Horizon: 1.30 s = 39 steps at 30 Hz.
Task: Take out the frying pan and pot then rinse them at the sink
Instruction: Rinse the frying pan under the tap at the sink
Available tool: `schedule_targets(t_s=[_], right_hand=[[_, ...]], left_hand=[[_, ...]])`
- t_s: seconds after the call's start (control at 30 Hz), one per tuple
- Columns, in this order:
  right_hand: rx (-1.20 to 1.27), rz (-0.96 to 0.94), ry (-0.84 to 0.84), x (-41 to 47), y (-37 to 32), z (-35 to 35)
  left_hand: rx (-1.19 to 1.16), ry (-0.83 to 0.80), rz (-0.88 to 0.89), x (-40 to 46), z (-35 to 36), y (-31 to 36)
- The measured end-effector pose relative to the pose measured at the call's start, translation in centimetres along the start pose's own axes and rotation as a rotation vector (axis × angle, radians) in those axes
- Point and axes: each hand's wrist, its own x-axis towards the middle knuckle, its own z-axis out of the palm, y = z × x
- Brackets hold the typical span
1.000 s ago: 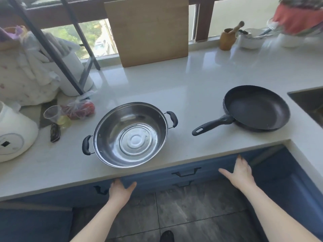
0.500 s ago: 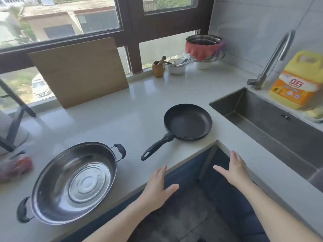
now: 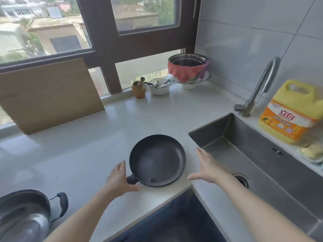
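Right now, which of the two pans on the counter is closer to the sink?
The black frying pan, sitting right beside the sink between both hands. The steel pot with two handles sits far off at the counter's left.

**A:** Two bare hands in shot: the left hand [image 3: 118, 180] by the handle end of the frying pan [image 3: 157, 159], and the right hand [image 3: 206, 169] on the pan's opposite side.

**B:** Bare all the way back too. The left forearm [image 3: 83, 212] and the right forearm [image 3: 244, 199] both run uncovered from the wrist to the frame's edge, near side of the pan.

**A:** Slim arms, long straight fingers, skin plain throughout.

**B:** The nails are too blurred to judge, and any clothing lies out of shot.
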Motion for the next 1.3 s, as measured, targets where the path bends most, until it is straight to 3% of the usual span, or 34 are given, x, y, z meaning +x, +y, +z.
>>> schedule_targets(t_s=[0.13,0.3,0.67,0.83,1.03,1.3], right_hand=[[-0.057,-0.025,-0.152,4.2,0.4,-0.9],[-0.091,-0.045,-0.308,8.2,1.1,-1.2],[0.034,-0.189,-0.418,11.8,1.8,-0.3],[0.201,-0.141,-0.311,12.1,4.3,-1.4],[0.339,0.127,-0.076,8.1,10.9,-7.4],[0.484,0.498,0.156,-3.6,22.8,-10.8]], left_hand=[[-0.178,-0.077,-0.016,0.9,0.8,0.0],[-0.449,-0.042,0.106,1.2,1.0,0.9],[-0.589,-0.173,0.234,4.1,0.7,0.9],[-0.495,-0.231,0.329,8.0,-2.5,5.3],[-0.257,-0.377,0.573,15.8,-4.9,16.7],[0.02,-0.598,0.85,19.1,2.7,36.6]])
